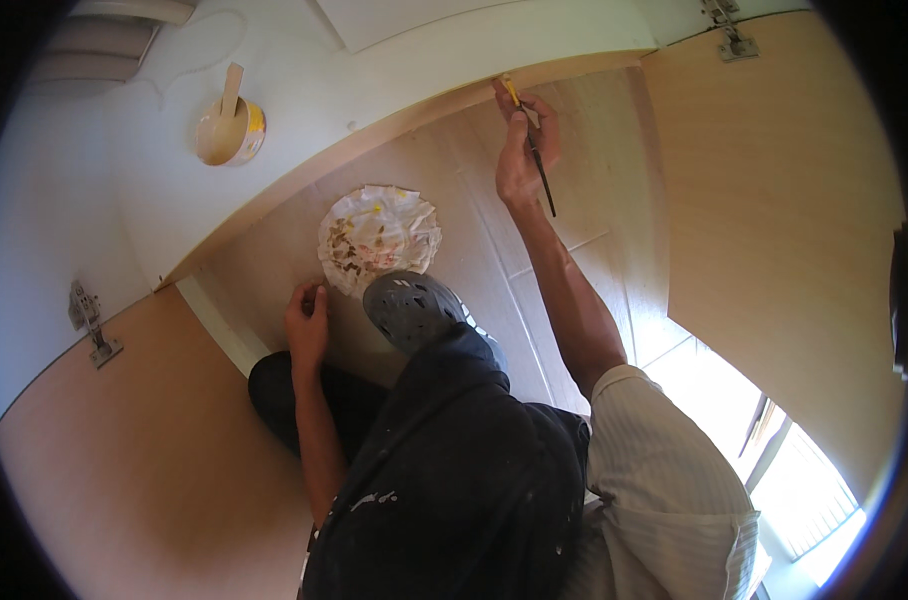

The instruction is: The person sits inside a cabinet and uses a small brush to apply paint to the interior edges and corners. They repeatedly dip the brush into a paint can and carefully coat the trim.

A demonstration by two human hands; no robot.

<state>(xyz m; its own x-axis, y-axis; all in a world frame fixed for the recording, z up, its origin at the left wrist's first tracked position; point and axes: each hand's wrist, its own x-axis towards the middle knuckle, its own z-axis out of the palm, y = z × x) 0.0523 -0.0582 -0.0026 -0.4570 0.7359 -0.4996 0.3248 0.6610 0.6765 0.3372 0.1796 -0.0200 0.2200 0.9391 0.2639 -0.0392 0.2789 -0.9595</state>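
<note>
My right hand (pixel 526 160) grips a thin paintbrush (pixel 537 165) with a dark handle and a yellowish part near its tip. The brush tip is up at the light wooden front edge (pixel 444 105) of the cabinet, and my fingertips are close to that edge. Low on the left, by my knee, my left hand (pixel 307 318) is closed, with something small and dark at its fingers that I cannot make out. To its right, a round, crinkled white paper sheet (pixel 414 225) with yellow, brown and reddish stains lies on the floor.
A small tub (pixel 246 135) of beige paste with a flat wooden stick (pixel 231 90) stands inside the white cabinet. Open wooden doors flank me on the left (pixel 154 450) and right (pixel 774 170), with metal hinges. My grey clog (pixel 409 305) touches or overlaps the stained sheet.
</note>
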